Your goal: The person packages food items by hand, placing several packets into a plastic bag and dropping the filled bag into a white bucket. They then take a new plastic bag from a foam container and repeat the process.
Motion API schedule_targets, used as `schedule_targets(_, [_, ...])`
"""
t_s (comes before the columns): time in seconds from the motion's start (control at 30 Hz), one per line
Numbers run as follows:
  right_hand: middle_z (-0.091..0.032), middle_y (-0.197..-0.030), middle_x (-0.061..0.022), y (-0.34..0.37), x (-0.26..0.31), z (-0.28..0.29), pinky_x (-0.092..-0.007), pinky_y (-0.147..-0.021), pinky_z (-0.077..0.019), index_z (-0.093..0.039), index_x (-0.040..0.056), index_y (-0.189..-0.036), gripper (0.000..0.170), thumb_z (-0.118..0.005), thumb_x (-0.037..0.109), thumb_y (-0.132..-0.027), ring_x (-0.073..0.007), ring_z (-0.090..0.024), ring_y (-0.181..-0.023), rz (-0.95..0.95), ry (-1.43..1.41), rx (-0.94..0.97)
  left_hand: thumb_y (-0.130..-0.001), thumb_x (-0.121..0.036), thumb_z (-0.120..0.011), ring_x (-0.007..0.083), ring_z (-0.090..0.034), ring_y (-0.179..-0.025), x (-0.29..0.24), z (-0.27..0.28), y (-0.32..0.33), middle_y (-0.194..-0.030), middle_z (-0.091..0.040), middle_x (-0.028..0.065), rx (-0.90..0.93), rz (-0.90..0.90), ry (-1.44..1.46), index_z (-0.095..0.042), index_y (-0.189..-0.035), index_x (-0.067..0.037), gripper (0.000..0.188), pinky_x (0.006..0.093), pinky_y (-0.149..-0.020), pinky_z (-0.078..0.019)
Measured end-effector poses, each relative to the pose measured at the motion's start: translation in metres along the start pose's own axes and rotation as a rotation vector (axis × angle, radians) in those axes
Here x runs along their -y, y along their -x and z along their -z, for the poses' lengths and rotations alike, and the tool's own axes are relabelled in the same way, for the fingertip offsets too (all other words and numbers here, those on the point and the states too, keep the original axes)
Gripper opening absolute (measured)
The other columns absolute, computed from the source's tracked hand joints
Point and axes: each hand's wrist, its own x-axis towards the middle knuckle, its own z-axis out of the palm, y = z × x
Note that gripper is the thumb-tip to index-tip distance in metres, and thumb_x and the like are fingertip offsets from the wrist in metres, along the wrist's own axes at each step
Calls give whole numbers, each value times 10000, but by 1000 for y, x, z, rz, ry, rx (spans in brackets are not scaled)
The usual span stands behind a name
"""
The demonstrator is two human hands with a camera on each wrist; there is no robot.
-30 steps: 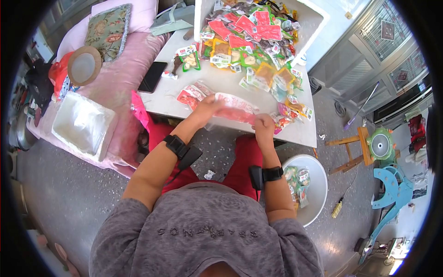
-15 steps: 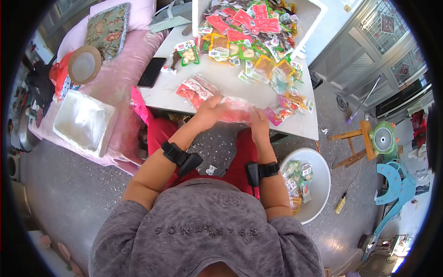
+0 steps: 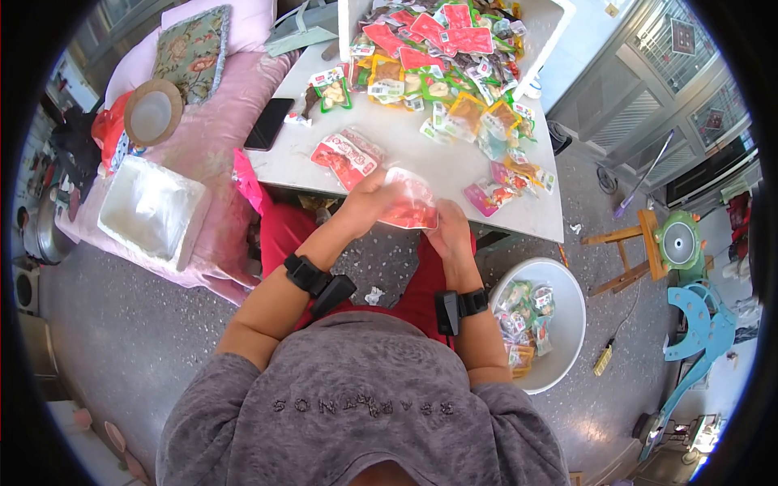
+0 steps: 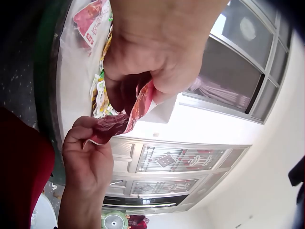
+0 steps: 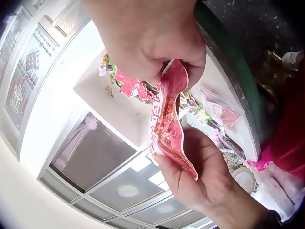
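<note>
A red-and-white snack packet (image 3: 409, 201) is stretched between both hands, close over the table's front edge. My left hand (image 3: 366, 204) grips its left end, and my right hand (image 3: 448, 231) pinches the opposite end, a little lower. From the right wrist, the packet (image 5: 169, 121) looks bent into a wave, with the left thumb along its edge. The left wrist view also shows the right fingers (image 4: 83, 131) nipping a corner. Beside my left hand, similar red-and-white packets (image 3: 347, 155) lie on the white table (image 3: 279, 174).
A white foam box (image 3: 559, 40) heaped with colourful packets stands at the table's back. Loose packets (image 3: 490, 197) lie near the right edge, and a phone (image 3: 268, 124) at the left. A white bucket (image 3: 574, 324) holding packets is on the floor to the right.
My right hand has come down and slightly left, nearer the left hand. The packet, earlier drawn out level, now slants down to the right and spans a shorter width.
</note>
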Motion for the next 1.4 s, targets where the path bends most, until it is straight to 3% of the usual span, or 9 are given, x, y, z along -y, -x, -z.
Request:
schedule_targets(0.27, [-530,-760,-94,13,0,-4,-298,-582,-469,-454,6,-818,119,-384,103,-819,-180,-548,-663,-44,-76,-39,-786,-107,-467,98,-509,-816,-2,-13,10,-893,-538,44,20,44,38,-510,-954,-8,200,227,-701,-420])
schedule_targets(0.47, [-509,-641,-32,7,-22,17,-225,-400,-380,-454,44,-801,97,-408,127,-818,-129,-509,-518,138,160,-218,-793,-129,-468,75,-457,-679,1,-29,22,-769,-499,6,-16,-149,-388,-514,-873,-5,154,216,-617,-388])
schedule_targets(0.6, [-506,-653,-20,22,-30,17,-217,-448,-399,-457,76,-805,113,-399,170,-830,-123,-511,-556,32,130,-141,-803,-127,-457,73,-413,-621,-25,-29,10,-700,-448,-3,-38,-302,-631,-508,-836,3,145,216,-560,-364])
schedule_targets(0.73, [-543,-834,-59,25,10,9,-282,-592,-436,-451,59,-926,220,-377,248,-842,-156,-522,-743,29,-91,18,-815,-67,-435,123,-501,-840,-27,-32,17,-910,-530,66,-37,-153,45,-471,-941,13,153,266,-747,-414])
schedule_targets(0.83, [-523,-972,-96,27,28,0,-306,-647,-443,-435,22,-1012,299,-398,259,-834,-184,-523,-845,-20,-61,97,-813,-65,-433,180,-514,-883,-17,-25,20,-938,-529,95,-77,-75,220,-458,-970,0,172,324,-776,-426])
schedule_targets(0.93, [-519,-974,-107,31,39,4,-308,-661,-447,-445,17,-1001,277,-403,233,-832,-192,-526,-846,34,74,472,-814,-74,-433,191,-522,-878,-5,-6,26,-948,-527,100,-84,-106,256,-458,-980,-7,181,333,-776,-430])
schedule_targets(1.13, [-544,-894,-53,50,38,-29,-224,-638,-416,-469,7,-993,224,-477,63,-776,-89,-504,-789,156,547,273,-804,-40,-427,130,-513,-859,-6,21,37,-947,-533,59,-47,89,161,-470,-1010,-7,214,270,-765,-415])
schedule_targets(1.3, [-538,-836,-48,55,34,-37,-212,-602,-398,-479,4,-980,234,-506,50,-753,-74,-487,-706,212,862,245,-686,-190,-607,174,-497,-874,-14,40,41,-877,-545,97,-186,-181,-707,-478,-986,14,385,316,-768,-386])
schedule_targets(1.4, [-525,-793,-50,65,38,-59,-199,-581,-389,-492,4,-962,226,-515,48,-742,-67,-474,-657,276,1164,271,-628,-231,-624,251,-509,-823,-46,8,38,-836,-540,132,60,-531,-1253,-496,-957,11,428,342,-757,-371])
